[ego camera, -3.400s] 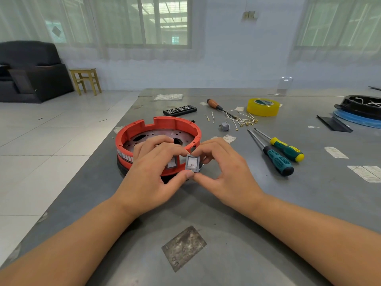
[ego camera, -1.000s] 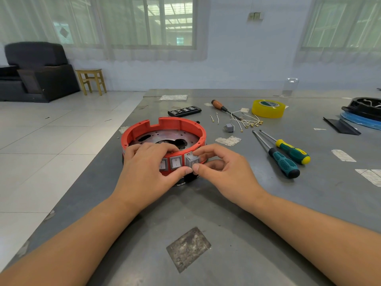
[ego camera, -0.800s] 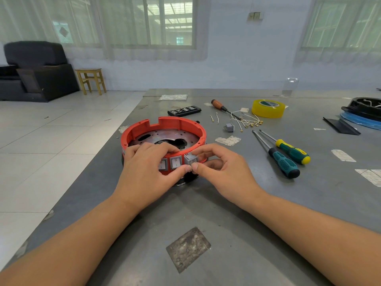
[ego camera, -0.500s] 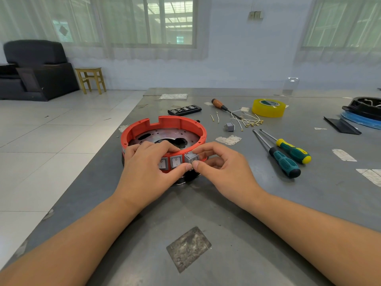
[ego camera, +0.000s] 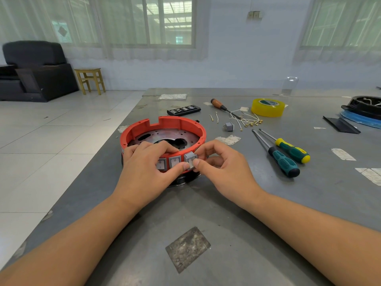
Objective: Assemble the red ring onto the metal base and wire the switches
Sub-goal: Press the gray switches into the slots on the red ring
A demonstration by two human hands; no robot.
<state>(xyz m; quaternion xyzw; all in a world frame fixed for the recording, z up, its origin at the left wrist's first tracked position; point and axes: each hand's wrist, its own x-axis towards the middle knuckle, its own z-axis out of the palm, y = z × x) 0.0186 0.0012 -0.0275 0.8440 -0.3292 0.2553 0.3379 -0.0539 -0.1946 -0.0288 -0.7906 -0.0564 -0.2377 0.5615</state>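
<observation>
A red ring (ego camera: 175, 123) sits around a perforated metal base (ego camera: 165, 137) near the table's left edge. Two grey rocker switches (ego camera: 174, 161) are set in the ring's near wall. A third grey switch (ego camera: 190, 158) is tilted at the opening to their right, partly in the wall. My left hand (ego camera: 148, 168) grips the ring's near rim, its thumb touching that switch. My right hand (ego camera: 222, 166) pinches the third switch between thumb and forefinger. A spare grey switch (ego camera: 228, 126) and loose white wires (ego camera: 247, 119) lie behind.
Two green-handled screwdrivers (ego camera: 284, 155) lie to the right of my hands. A yellow tape roll (ego camera: 267, 107), a wooden-handled screwdriver (ego camera: 218, 104) and a black bit case (ego camera: 183, 110) sit farther back. A black-and-blue part (ego camera: 365, 112) is at the far right. The table edge runs along the left.
The switch that both hands held in front of the ring has been brought to the ring's near wall, beside the two fitted switches. Since half a second ago the hands have barely moved.
</observation>
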